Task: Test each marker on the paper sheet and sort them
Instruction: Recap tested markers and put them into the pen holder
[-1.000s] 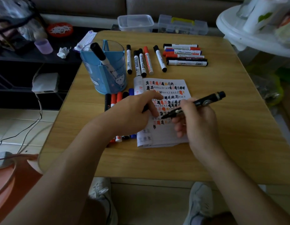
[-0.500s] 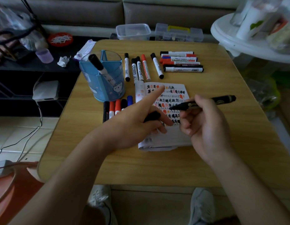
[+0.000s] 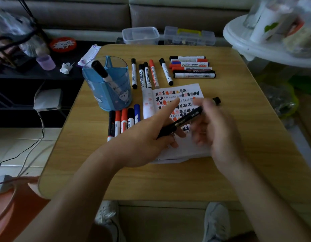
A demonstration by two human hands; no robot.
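A black marker (image 3: 184, 119) lies slantwise above the paper sheet (image 3: 186, 91), which is covered with black and orange test strokes. My left hand (image 3: 142, 142) grips the marker's lower end, forefinger stretched out over the sheet. My right hand (image 3: 219, 133) is blurred beside the marker's rear end, fingers apart. Several markers (image 3: 124, 119) lie in a row left of the sheet, partly under my left hand. Another row of markers (image 3: 147, 74) lies behind the sheet. A stack of markers (image 3: 191, 67) sits at the back right.
A blue pen holder (image 3: 109, 91) with one black-capped marker (image 3: 102, 72) stands at the wooden table's (image 3: 168, 180) left. Two clear plastic boxes (image 3: 140, 34) sit past the far edge. A white round stand (image 3: 255, 46) overhangs the right corner.
The marker left the sheet, rose and swung round. Its front end went into my left hand. My right hand's fingers have loosened from the barrel.
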